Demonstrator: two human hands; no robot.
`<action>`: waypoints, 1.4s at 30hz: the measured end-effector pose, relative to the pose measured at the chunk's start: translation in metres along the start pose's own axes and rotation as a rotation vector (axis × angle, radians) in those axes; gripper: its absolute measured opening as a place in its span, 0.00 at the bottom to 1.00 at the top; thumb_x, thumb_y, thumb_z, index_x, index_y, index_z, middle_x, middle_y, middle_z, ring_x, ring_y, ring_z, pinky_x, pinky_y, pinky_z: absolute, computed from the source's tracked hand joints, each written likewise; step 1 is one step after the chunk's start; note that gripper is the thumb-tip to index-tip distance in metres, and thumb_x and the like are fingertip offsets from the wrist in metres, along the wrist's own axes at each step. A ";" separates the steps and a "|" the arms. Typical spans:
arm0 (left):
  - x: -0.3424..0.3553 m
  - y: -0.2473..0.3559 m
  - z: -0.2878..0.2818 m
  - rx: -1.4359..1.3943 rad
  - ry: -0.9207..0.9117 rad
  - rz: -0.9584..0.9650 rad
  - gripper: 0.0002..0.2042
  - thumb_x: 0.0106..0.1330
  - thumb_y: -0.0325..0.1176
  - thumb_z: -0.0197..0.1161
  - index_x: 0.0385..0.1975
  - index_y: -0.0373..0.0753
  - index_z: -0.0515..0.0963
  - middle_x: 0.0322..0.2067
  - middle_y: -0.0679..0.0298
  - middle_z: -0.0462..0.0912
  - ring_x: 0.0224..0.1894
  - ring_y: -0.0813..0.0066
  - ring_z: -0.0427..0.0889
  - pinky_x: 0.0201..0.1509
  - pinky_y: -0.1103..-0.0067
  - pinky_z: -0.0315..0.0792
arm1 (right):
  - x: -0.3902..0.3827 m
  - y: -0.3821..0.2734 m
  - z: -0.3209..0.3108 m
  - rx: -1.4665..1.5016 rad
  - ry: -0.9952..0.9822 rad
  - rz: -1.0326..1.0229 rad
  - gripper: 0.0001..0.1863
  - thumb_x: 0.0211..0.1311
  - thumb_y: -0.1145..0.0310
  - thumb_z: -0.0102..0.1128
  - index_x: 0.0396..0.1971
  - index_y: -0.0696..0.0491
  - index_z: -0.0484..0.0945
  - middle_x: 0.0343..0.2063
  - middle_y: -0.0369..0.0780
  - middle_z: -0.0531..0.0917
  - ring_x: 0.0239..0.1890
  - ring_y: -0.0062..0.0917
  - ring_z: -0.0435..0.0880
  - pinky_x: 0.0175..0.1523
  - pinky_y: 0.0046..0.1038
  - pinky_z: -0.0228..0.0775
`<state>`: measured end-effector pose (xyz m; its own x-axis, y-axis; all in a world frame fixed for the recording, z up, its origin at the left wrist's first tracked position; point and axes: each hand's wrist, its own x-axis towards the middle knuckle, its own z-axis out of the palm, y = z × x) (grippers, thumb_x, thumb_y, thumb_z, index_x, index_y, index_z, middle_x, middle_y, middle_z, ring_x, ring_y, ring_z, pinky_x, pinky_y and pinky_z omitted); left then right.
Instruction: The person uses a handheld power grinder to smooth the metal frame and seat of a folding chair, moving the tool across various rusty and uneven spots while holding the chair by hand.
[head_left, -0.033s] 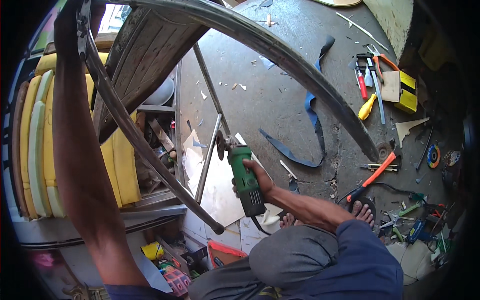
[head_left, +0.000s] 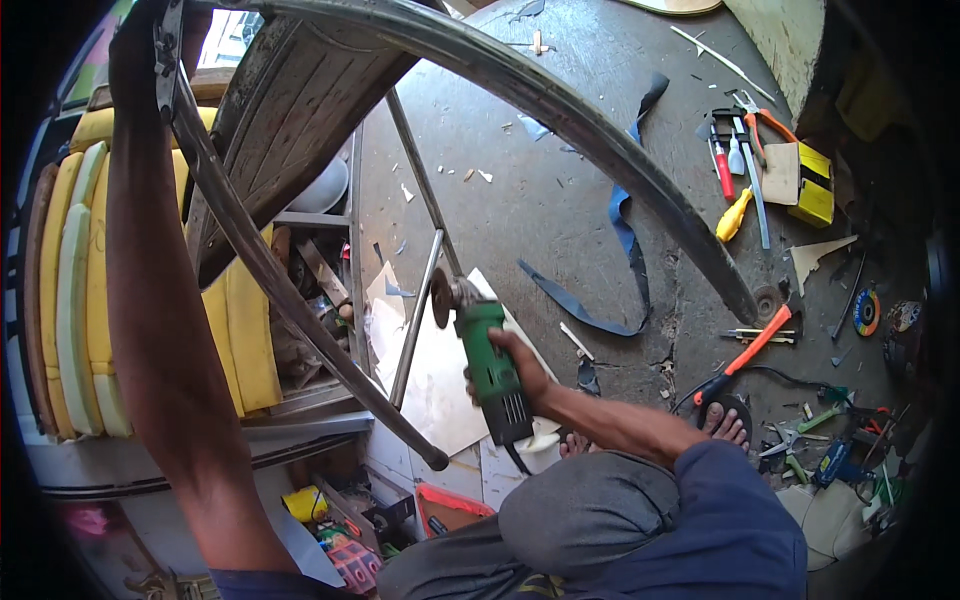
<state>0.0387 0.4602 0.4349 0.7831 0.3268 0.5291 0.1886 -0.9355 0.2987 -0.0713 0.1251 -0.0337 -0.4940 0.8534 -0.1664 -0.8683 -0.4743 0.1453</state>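
Observation:
An angle grinder [head_left: 490,365] with a green body and black tail is gripped in my right hand [head_left: 515,365]. Its round disc [head_left: 441,297] stands close beside a thin metal rod of the frame; whether they touch I cannot tell. A worn metal tube frame [head_left: 590,140], with curved legs and a scuffed panel [head_left: 300,105] under it, is tilted up in front of me. At the upper left, my left hand [head_left: 140,45] is closed around the frame near a metal bracket [head_left: 167,60]. Its fingers are mostly in shadow.
Yellow foam cushions [head_left: 240,330] are stacked at the left. On the floor at right lie pliers [head_left: 770,125], a yellow-handled tool [head_left: 734,215], an orange-handled tool [head_left: 745,350] and a yellow box [head_left: 815,190]. A blue strip [head_left: 622,225] curls mid-floor; a red tray [head_left: 455,508] sits near my knee.
The angle grinder and my right hand have shifted and tilted slightly, the tail end moving a little down and right. The frame and my left arm stay nearly still.

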 end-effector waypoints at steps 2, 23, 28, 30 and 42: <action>0.007 -0.010 0.008 0.026 0.040 -0.069 0.16 0.69 0.42 0.64 0.50 0.39 0.83 0.40 0.57 0.86 0.30 0.72 0.85 0.29 0.79 0.82 | -0.024 0.012 0.010 0.043 -0.040 0.003 0.31 0.65 0.38 0.57 0.46 0.55 0.76 0.32 0.45 0.85 0.30 0.35 0.89 0.36 0.39 0.85; 0.001 -0.005 0.010 0.020 0.043 0.033 0.15 0.67 0.37 0.65 0.50 0.39 0.82 0.41 0.58 0.85 0.33 0.72 0.84 0.34 0.79 0.82 | 0.102 -0.052 -0.026 0.318 -0.104 -0.100 0.33 0.64 0.37 0.57 0.40 0.59 0.76 0.27 0.46 0.84 0.24 0.34 0.87 0.30 0.36 0.85; -0.001 0.001 0.008 0.019 0.039 0.049 0.14 0.67 0.36 0.65 0.50 0.39 0.82 0.41 0.58 0.84 0.34 0.72 0.84 0.34 0.79 0.82 | 0.116 -0.067 -0.041 0.116 -0.145 -0.109 0.29 0.65 0.40 0.57 0.45 0.55 0.74 0.29 0.43 0.83 0.26 0.30 0.87 0.33 0.34 0.83; 0.001 0.001 0.011 0.002 0.039 0.061 0.14 0.67 0.36 0.65 0.49 0.38 0.82 0.41 0.58 0.84 0.34 0.72 0.84 0.35 0.79 0.82 | 0.115 -0.079 -0.040 0.021 -0.057 -0.158 0.31 0.64 0.38 0.57 0.42 0.57 0.76 0.26 0.44 0.84 0.22 0.31 0.87 0.28 0.32 0.84; -0.009 0.005 0.004 -0.006 0.039 0.069 0.13 0.66 0.32 0.66 0.48 0.38 0.82 0.40 0.59 0.83 0.35 0.72 0.83 0.37 0.79 0.82 | 0.096 -0.171 0.025 -1.226 0.318 -0.129 0.30 0.63 0.41 0.62 0.45 0.56 0.77 0.30 0.39 0.80 0.22 0.26 0.82 0.28 0.30 0.76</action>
<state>0.0354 0.4517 0.4285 0.7703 0.2667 0.5793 0.1315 -0.9553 0.2649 0.0308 0.2936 -0.0503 -0.2447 0.8994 -0.3622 -0.2994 -0.4254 -0.8540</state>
